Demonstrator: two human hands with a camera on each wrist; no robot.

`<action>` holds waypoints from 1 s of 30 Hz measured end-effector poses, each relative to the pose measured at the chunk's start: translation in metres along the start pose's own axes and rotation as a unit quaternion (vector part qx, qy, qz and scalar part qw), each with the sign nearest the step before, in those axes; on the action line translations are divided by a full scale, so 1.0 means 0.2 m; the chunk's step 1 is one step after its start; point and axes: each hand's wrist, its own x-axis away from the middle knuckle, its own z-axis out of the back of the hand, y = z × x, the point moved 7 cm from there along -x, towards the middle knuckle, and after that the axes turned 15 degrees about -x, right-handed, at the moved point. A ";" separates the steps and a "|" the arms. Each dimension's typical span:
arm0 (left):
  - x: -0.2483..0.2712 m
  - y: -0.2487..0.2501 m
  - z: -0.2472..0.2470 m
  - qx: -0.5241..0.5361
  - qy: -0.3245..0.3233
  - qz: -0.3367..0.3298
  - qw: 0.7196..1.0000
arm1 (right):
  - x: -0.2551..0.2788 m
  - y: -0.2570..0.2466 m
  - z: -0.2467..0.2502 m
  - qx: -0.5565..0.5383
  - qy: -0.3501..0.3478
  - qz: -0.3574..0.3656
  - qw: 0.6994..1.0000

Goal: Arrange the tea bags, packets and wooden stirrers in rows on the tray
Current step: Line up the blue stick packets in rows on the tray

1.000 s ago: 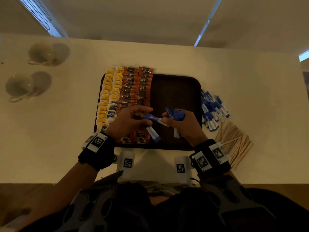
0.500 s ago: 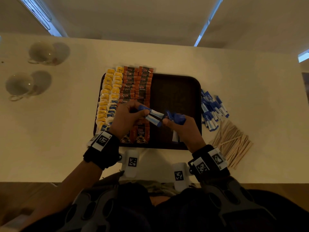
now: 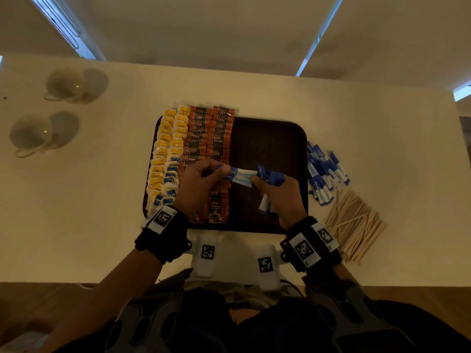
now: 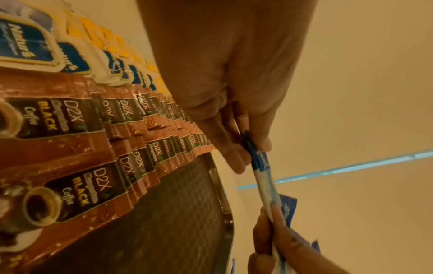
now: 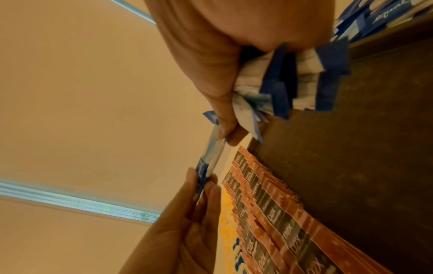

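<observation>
Both hands are up over the dark tray (image 3: 270, 133). The left hand (image 3: 201, 184) pinches one end of two thin blue and white packets (image 3: 240, 175). The right hand (image 3: 277, 194) pinches their other end and also grips a bunch of the same packets (image 5: 297, 74) in its palm. On the left half of the tray lie rows of yellow and blue tea bags (image 3: 167, 159) and brown coffee packets (image 3: 211, 133). More blue packets (image 3: 322, 171) lie on the worktop (image 3: 382, 149) just right of the tray, and the wooden stirrers (image 3: 354, 222) lie in a pile near them. Two cups (image 3: 33, 133) sit far left
</observation>
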 end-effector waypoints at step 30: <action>0.15 -0.34 0.49 -0.074 0.102 0.076 0.989 | -0.93 -0.08 -0.06 0.278 0.076 -0.077 0.955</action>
